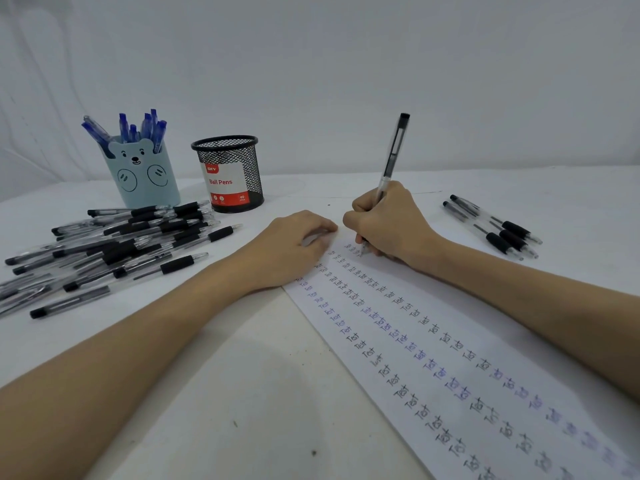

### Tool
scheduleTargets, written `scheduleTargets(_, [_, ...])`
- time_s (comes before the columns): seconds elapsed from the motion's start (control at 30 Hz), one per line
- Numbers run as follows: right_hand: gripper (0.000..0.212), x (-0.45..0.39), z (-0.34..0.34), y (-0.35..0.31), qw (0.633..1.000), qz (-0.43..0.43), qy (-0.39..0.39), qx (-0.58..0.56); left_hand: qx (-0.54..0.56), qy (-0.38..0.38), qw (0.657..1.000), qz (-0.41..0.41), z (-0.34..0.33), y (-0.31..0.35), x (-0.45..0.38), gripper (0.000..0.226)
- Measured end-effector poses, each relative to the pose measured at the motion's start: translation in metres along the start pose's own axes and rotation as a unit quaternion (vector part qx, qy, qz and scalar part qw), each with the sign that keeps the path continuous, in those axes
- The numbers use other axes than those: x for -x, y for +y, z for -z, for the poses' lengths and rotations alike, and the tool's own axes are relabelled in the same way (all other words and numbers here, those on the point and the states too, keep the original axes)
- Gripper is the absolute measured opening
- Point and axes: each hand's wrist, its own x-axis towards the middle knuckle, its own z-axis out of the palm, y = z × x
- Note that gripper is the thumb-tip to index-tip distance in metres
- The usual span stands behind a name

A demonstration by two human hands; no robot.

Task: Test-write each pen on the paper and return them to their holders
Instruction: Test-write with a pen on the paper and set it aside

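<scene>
My right hand grips a clear black-capped pen, its tip touching the white paper near the sheet's far end. Rows of the word "Test" in black and blue ink run down the sheet. My left hand rests on the paper's far left corner with its fingers loosely curled, holding nothing. A black mesh holder labelled "Ball Pens" stands at the back. Left of it, a light blue bear holder contains several blue pens.
A large pile of black pens lies on the table's left side. Three black pens lie at the right, beyond my right forearm. The white table meets a pale wall behind.
</scene>
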Motion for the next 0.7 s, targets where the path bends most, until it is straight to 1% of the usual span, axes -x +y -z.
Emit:
scheduleTargets(0.1, [0.048, -0.0002, 0.0007, -0.0007, 1.0, -0.004, 0.002, 0.0, -0.002, -0.001, 1.0, -0.001, 0.0001, 0.0003, 0.0, 0.033])
scheduleTargets(0.2, [0.044, 0.002, 0.0021, -0.0037, 1.0, -0.014, -0.005, 0.0, -0.007, -0.002, 1.0, -0.002, -0.0001, 0.0001, -0.0005, 0.033])
scheduleTargets(0.33, [0.041, 0.0031, 0.0026, -0.0048, 1.0, -0.016, 0.004, 0.008, -0.007, -0.004, 1.0, -0.001, -0.0002, -0.0005, -0.0003, 0.032])
scheduleTargets(0.43, [0.045, 0.0009, 0.0013, -0.002, 1.0, -0.024, 0.008, 0.01, -0.007, -0.006, 1.0, 0.0, -0.001, -0.0005, -0.0001, 0.033])
scheduleTargets(0.53, [0.043, 0.0004, 0.0022, -0.0019, 0.999, -0.036, 0.011, -0.001, -0.011, -0.006, 1.0, -0.002, 0.0, -0.0009, -0.0001, 0.033])
scheduleTargets(0.7, [0.048, 0.0021, 0.0006, -0.0035, 0.999, -0.021, 0.023, 0.018, -0.011, -0.008, 1.0, -0.005, 0.0005, 0.0015, 0.0005, 0.032])
